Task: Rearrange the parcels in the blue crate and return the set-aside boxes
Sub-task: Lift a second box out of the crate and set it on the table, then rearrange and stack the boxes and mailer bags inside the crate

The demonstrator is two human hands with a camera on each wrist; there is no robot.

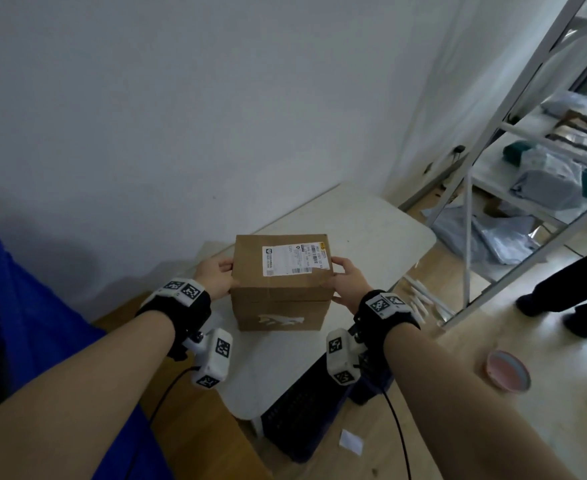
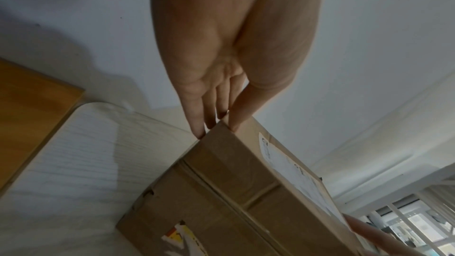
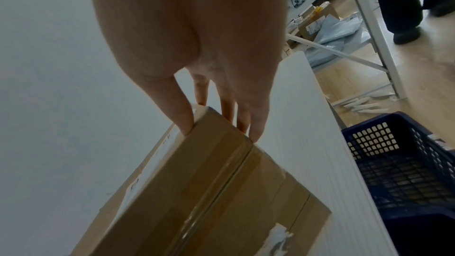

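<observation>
Both hands, left and right, reach forward, fingers pinching opposite sides.

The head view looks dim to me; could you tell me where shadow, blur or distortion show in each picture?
Head view: dim, with a soft shadow on the wall left of the cardboard box and bowed shelf rails. Left wrist view: left hand looms stretched, its shadow crossing the white table. Right wrist view: right hand soft and oversized.
</observation>
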